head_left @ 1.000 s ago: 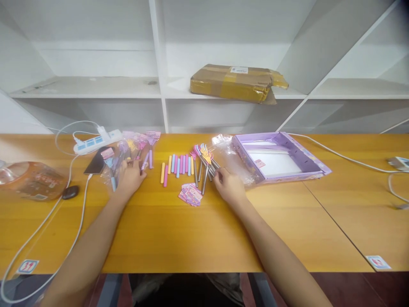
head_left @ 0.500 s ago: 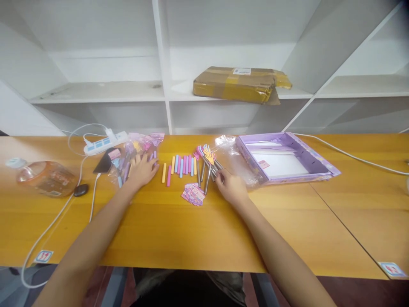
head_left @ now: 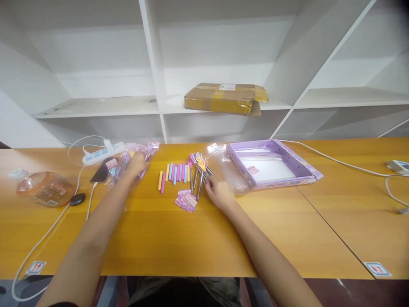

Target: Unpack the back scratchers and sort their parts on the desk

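Note:
My left hand (head_left: 137,163), blurred, is closed at the pile of small back scratchers in clear bags (head_left: 123,161). A purple bagged back scratcher (head_left: 144,169) slants out beside its fingers, which are partly hidden. My right hand (head_left: 220,192) has its fingers curled against the lower ends of several loose back scratchers with metal rods. A yellow hand-shaped head (head_left: 201,163) lies on top of that bunch. Between my hands runs a row of yellow, pink, blue and purple handle sleeves (head_left: 175,173). Below it lies a heap of small pink cards (head_left: 186,200).
An open purple box (head_left: 271,170) stands at right, with clear plastic wrap (head_left: 228,168) beside it. At left are a power strip (head_left: 104,153), a phone (head_left: 100,171), a black mouse (head_left: 77,199) and an orange bottle (head_left: 46,188). A taped carton (head_left: 220,99) sits on the shelf.
My left hand has gone from fingers spread over the bagged pile to closed, and a purple bagged back scratcher now tilts beside it. My right hand stays at the rods. The view has shifted slightly.

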`<state>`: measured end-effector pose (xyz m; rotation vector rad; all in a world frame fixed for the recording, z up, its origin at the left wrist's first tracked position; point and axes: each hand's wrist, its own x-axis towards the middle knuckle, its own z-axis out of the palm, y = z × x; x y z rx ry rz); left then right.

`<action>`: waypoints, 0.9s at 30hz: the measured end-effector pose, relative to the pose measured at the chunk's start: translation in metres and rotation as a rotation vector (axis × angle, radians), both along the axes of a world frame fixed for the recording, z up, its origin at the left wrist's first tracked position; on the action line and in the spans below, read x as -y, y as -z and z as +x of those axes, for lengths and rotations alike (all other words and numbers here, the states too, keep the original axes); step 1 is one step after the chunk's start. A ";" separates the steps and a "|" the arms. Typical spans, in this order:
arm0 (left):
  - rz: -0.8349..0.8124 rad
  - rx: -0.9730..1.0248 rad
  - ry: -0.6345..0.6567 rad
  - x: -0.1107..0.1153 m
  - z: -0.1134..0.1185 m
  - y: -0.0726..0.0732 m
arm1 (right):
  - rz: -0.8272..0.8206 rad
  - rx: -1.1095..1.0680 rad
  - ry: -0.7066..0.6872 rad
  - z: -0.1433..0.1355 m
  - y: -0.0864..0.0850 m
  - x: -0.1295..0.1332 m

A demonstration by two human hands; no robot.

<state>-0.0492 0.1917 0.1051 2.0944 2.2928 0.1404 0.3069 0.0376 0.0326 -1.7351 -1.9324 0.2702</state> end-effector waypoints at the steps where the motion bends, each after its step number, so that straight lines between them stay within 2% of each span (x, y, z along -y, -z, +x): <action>1: 0.018 0.004 -0.002 0.010 0.002 -0.003 | 0.015 -0.039 -0.004 0.001 -0.001 0.001; 3: 0.045 0.013 0.035 0.040 0.009 -0.004 | 0.048 -0.178 -0.047 0.001 -0.002 0.002; 4: 0.048 0.025 0.095 0.061 0.015 -0.002 | 0.054 -0.284 -0.097 -0.001 -0.002 0.004; 7: -0.014 0.083 0.472 0.128 0.036 0.011 | -0.027 -0.728 -0.324 -0.013 0.001 0.007; 9: -0.109 0.132 0.589 0.164 0.048 0.023 | -0.138 -1.017 -0.408 -0.026 0.004 0.010; 11: -0.210 0.198 0.688 0.185 0.055 0.036 | -0.225 -1.179 -0.374 -0.038 0.006 0.012; 14: -0.229 0.380 0.752 0.191 0.057 0.055 | -0.257 -1.217 -0.266 -0.050 0.005 0.018; 18: -0.337 0.774 0.666 0.190 0.055 0.070 | -0.312 -1.201 -0.312 -0.057 0.001 0.029; 21: -0.417 1.024 0.576 0.195 0.056 0.074 | -0.323 -1.214 -0.330 -0.057 0.001 0.032; 27: -0.540 1.185 0.585 0.200 0.051 0.074 | -0.190 -1.249 -0.227 -0.047 0.003 0.021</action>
